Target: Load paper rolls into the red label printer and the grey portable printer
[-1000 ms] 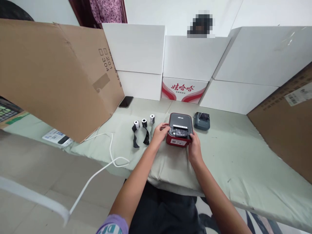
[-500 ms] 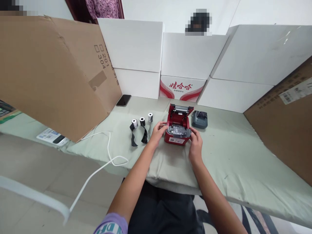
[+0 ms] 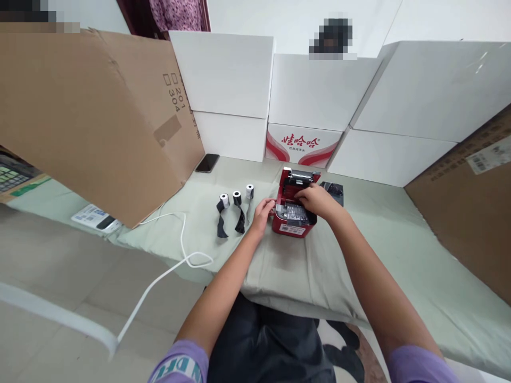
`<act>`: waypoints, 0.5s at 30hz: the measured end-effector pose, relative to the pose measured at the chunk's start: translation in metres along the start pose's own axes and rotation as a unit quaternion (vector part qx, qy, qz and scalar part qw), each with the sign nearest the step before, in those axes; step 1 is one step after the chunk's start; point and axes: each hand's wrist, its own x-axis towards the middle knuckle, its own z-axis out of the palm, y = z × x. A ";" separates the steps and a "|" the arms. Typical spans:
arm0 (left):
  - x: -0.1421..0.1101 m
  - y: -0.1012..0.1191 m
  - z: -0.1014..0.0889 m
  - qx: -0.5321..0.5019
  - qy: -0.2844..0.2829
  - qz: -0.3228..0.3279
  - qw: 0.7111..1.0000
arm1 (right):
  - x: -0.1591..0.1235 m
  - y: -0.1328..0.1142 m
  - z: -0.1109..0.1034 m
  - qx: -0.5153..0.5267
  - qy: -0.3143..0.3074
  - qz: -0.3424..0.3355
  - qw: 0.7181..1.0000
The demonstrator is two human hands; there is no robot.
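Observation:
A red receipt printer (image 3: 290, 230) stands on the cloth with its lid (image 3: 300, 177) tipped up, a grey roller along the lid's edge. Clear film with black tape covers its grey front part (image 3: 296, 214). My left hand (image 3: 263, 213) is closed against the printer's left side. My right hand (image 3: 317, 201) reaches into the opening from the right, fingers bent and pointing down; whatever they pinch, if anything, is hidden. Three small rolls, the left roll (image 3: 224, 200), the middle roll (image 3: 237, 197) and the right roll (image 3: 249, 191), stand to the left with dark strips trailing.
A dark grey device (image 3: 334, 192) sits behind my right hand. A phone (image 3: 207, 163) lies at the back left. White boxes (image 3: 227, 74) line the back, with brown cartons (image 3: 131, 122) at both sides. A white cable (image 3: 183, 234) hangs over the front edge.
My right hand has left the printer's right front side and moved up into the opening under the raised lid. My left hand stays at the left side. The view has shifted slightly.

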 end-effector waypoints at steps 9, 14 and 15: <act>0.004 -0.003 -0.001 -0.012 0.000 -0.007 1.000 | 0.029 -0.007 0.011 0.006 -0.109 0.021 0.994; 0.006 -0.004 -0.001 -0.018 -0.002 -0.007 1.000 | 0.015 -0.020 -0.004 0.004 -0.111 0.080 0.991; 0.007 -0.005 -0.001 -0.020 -0.002 -0.007 1.000 | 0.009 -0.025 -0.008 0.020 -0.099 0.079 0.992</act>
